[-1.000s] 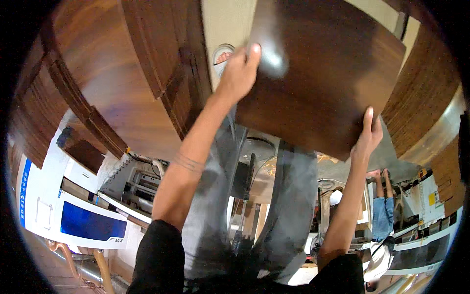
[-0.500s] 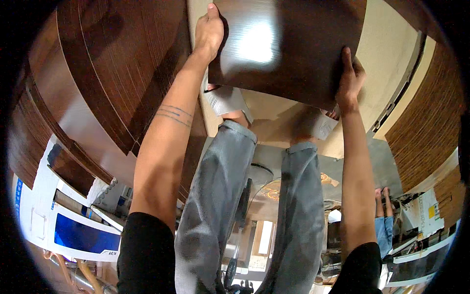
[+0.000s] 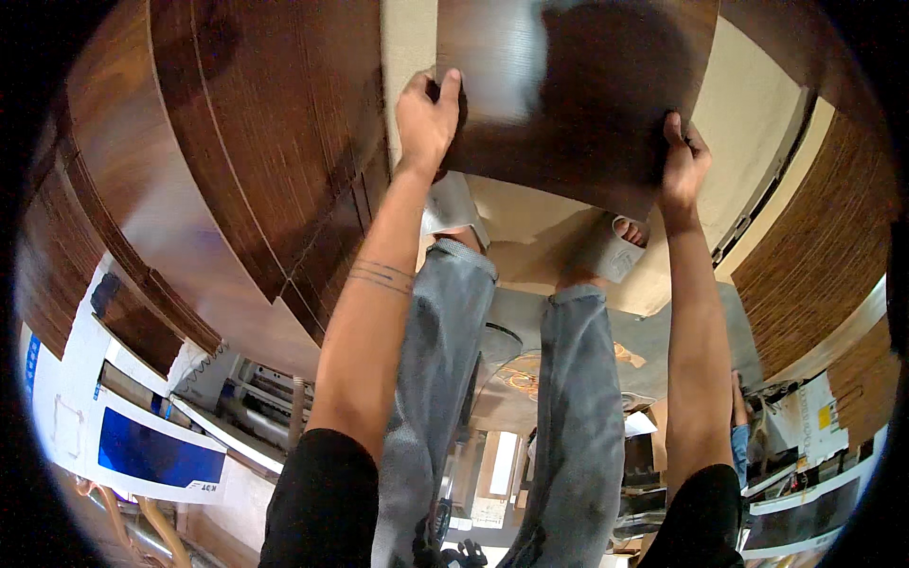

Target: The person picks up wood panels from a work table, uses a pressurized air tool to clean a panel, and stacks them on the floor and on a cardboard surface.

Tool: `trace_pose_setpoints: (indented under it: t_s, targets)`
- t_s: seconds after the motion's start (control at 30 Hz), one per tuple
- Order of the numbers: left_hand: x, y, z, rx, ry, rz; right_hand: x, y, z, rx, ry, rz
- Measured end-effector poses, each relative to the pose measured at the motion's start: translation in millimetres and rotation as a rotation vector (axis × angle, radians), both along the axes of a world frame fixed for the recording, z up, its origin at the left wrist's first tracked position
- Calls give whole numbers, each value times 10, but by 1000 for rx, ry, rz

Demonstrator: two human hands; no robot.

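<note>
Left hand (image 3: pixel 428 121) has the left edge of a dark brown panel (image 3: pixel 578 123), thumb on the face, and the right hand (image 3: pixel 684 168) grips the opposite edge near the lower corner, thumb up top as well. The panel's over a pale board (image 3: pixel 757 104); can't tell if they touch. Just below the panel's near edge: slippered feet, one slipper (image 3: pixel 620 254) with a small mark I can't make out. Dark wood boards (image 3: pixel 284 123) sit left of the panel, more brown boards (image 3: pixel 795 284) to its right. Writing-wise, way down-left of it there's a white machine (image 3: pixel 71 445) with short dark lettering beside a blue window (image 3: pixel 156 452), plus a blue strip (image 3: pixel 32 364) with pale characters. Down-right, a yellow label (image 3: pixel 828 416), too tiny to read.
</note>
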State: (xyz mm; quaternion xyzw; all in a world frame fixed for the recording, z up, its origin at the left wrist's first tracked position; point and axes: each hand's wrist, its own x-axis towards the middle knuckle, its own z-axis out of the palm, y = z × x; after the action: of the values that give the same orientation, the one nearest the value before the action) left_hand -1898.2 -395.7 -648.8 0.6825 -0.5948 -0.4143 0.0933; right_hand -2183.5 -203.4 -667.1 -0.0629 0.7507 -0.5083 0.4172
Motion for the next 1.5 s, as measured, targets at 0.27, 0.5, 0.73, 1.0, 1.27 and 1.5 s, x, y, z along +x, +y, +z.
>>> trace_pose_setpoints:
  t_s: [0.27, 0.5, 0.73, 1.0, 1.27, 1.5]
  targets:
    - [559, 746, -332, 91, 43, 167, 5, -36, -110, 104, 99, 68]
    - [381, 1299, -495, -90, -174, 362, -156, -150, -283, 245, -8, 127]
    - [116, 1403, -556, 268, 289, 1133, -31, -231, -243, 316, -46, 63]
    - [272, 871, -301, 128, 292, 1176, 536, -562, -121, 233, 23, 93]
    - [713, 666, -467, 73, 296, 1209, 925, -839, -149, 82, -144, 36]
    - [821, 754, -396, 165, 578, 1236, 806, -895, -222, 257, 4, 179]
